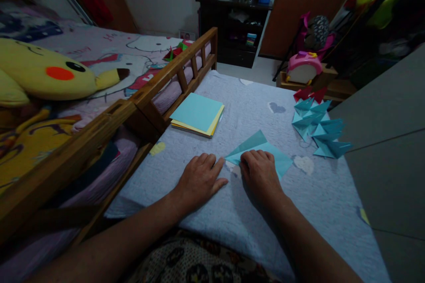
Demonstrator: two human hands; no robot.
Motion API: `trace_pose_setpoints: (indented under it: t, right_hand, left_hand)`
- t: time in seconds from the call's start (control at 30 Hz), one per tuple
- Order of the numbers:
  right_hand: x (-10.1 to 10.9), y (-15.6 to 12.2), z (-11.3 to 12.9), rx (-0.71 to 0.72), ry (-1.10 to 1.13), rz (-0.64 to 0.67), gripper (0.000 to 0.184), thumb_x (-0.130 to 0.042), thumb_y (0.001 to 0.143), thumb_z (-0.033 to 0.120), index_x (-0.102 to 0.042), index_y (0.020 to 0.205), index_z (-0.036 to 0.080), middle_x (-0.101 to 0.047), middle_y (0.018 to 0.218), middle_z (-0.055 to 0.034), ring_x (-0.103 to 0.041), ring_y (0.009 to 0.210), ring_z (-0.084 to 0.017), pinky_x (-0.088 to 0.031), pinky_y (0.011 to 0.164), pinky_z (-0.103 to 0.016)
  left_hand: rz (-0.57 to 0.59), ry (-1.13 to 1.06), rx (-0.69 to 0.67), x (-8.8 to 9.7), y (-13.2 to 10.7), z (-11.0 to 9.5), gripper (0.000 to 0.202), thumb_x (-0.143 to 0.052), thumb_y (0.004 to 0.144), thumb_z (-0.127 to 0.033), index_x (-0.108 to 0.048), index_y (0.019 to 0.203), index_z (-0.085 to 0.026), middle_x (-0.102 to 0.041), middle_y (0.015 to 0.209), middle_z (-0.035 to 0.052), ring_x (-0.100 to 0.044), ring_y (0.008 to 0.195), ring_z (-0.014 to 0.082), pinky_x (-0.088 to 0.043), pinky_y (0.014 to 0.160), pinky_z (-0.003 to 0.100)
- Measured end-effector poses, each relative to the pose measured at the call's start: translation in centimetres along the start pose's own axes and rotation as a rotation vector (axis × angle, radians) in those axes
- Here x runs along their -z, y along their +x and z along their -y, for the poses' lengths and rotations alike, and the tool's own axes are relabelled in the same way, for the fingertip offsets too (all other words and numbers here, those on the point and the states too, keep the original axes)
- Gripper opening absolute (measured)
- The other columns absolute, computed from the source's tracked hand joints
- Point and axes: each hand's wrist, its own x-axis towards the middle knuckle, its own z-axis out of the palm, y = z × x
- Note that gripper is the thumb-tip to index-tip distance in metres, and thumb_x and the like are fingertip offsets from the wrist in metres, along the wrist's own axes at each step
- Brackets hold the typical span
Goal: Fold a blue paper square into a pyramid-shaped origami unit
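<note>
The half-folded blue paper (257, 145) lies on the grey quilt (252, 93). Both hands lie flat with fingers together: the left hand (200, 177) holds its corner, the right hand (260, 173) presses on top, probably to make the crease sharp.

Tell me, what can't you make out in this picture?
Head view:
- teal sheet: its middle and any crease there are hidden under the right hand.
- paper stack: the lower sheets show only their edges, so the count is unclear.
- folded teal pieces: they overlap, so the number is unclear.
- dark shelf: its contents are too dim and small to identify.
</note>
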Motion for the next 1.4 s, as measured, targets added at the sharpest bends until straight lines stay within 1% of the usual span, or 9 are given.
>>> trace_pose_setpoints:
  t: [0.13,0.3,0.57,1.0,1.17,1.2,1.27,1.33,1.4]
  right_hand:
    - [0.1,0.0,0.0,0.001,-0.001,0.009,0.014,-0.055,0.094,0.015,-0.063,0.085,0.02,-0.069,0.085,-0.0039,-0.056,0.086,-0.023,-0.028,0.086,-0.035]
    - [-0.1,0.0,-0.1,0.011,-0.003,-0.002,0.014,-0.055,0.095,0.015,-0.063,0.085,0.02,-0.069,0.084,-0.0035,-0.056,0.086,-0.022,-0.028,0.085,-0.035]
    - [-0.2,0.0,-0.2,0.007,0.002,-0.005,0.013,-0.056,0.095,0.015,-0.064,0.086,0.02,-0.069,0.084,-0.0032,-0.056,0.086,-0.022,-0.028,0.085,-0.035]
    - [-0.3,0.0,-0.1,-0.001,-0.009,-0.009,0.015,-0.054,0.095,0.015,-0.064,0.085,0.02,-0.069,0.084,-0.0034,-0.056,0.086,-0.022,-0.027,0.085,-0.035]
    - [-0.2,0.1,-0.1,-0.016,-0.01,0.02,0.015,-0.055,0.095,0.015,-0.065,0.085,0.02,-0.07,0.085,-0.0038,-0.057,0.087,-0.022,-0.027,0.086,-0.035]
    - [-0.1,0.1,0.0,-0.018,-0.007,0.024,0.015,-0.055,0.096,0.015,-0.064,0.086,0.02,-0.07,0.086,-0.0038,-0.057,0.087,-0.022,-0.027,0.086,-0.035]
    - [0.0,0.1,0.0,-0.019,-0.001,0.03,0.014,-0.055,0.096,0.015,-0.064,0.086,0.02,-0.07,0.086,-0.0037,-0.057,0.088,-0.022,-0.027,0.086,-0.035]
    - [0.0,0.1,0.0,-0.021,-0.002,0.03,0.014,-0.055,0.096,0.016,-0.064,0.086,0.02,-0.07,0.085,-0.0035,-0.057,0.088,-0.022,-0.027,0.086,-0.035]
    - [0.0,0.1,0.1,-0.018,-0.01,0.026,0.014,-0.055,0.096,0.016,-0.064,0.085,0.02,-0.07,0.085,-0.0034,-0.057,0.088,-0.022,-0.027,0.086,-0.035]
  left_hand:
    - [-0.02,-0.021,0.008,-0.1,0.0,-0.1,0.042,-0.057,0.098,-0.045,-0.054,0.129,-0.017,-0.059,0.106,0.0092,-0.051,0.099,0.0271,-0.042,0.084,0.04]
    - [-0.016,-0.008,-0.064,-0.2,0.3,-0.5,0.052,-0.056,0.099,-0.049,-0.046,0.143,-0.024,-0.059,0.11,0.0083,-0.05,0.103,0.0273,-0.041,0.086,0.04]
    - [0.017,0.024,-0.048,-0.2,0.7,-0.9,0.057,-0.057,0.097,-0.055,-0.05,0.139,-0.018,-0.061,0.111,0.0095,-0.05,0.102,0.0278,-0.04,0.087,0.041]
    - [-0.031,0.005,-0.06,-0.8,0.3,-1.0,0.054,-0.058,0.098,-0.052,-0.053,0.132,-0.011,-0.063,0.108,0.0108,-0.052,0.103,0.0282,-0.041,0.085,0.041]
    - [-0.054,0.018,-0.045,-0.9,0.3,-1.2,0.049,-0.06,0.096,-0.052,-0.057,0.126,-0.012,-0.063,0.105,0.0096,-0.054,0.099,0.0269,-0.042,0.083,0.04]
    - [-0.065,0.017,-0.041,-0.9,0.2,-1.2,0.048,-0.061,0.096,-0.051,-0.057,0.125,-0.013,-0.064,0.105,0.0095,-0.054,0.099,0.0269,-0.042,0.083,0.04]
    - [-0.108,0.016,-0.049,-1.0,0.2,-1.2,0.048,-0.061,0.096,-0.05,-0.056,0.128,-0.015,-0.063,0.115,0.0103,-0.053,0.105,0.0276,-0.042,0.087,0.04]
    - [-0.169,0.019,-0.092,-1.2,0.1,-1.1,0.049,-0.061,0.097,-0.047,-0.053,0.136,-0.018,-0.06,0.13,0.01,-0.049,0.115,0.0286,-0.04,0.095,0.041]
    - [-0.202,0.023,-0.155,-1.4,0.2,-1.0,0.048,-0.059,0.099,-0.043,-0.051,0.14,-0.018,-0.058,0.137,0.0077,-0.046,0.121,0.0286,-0.036,0.102,0.042]
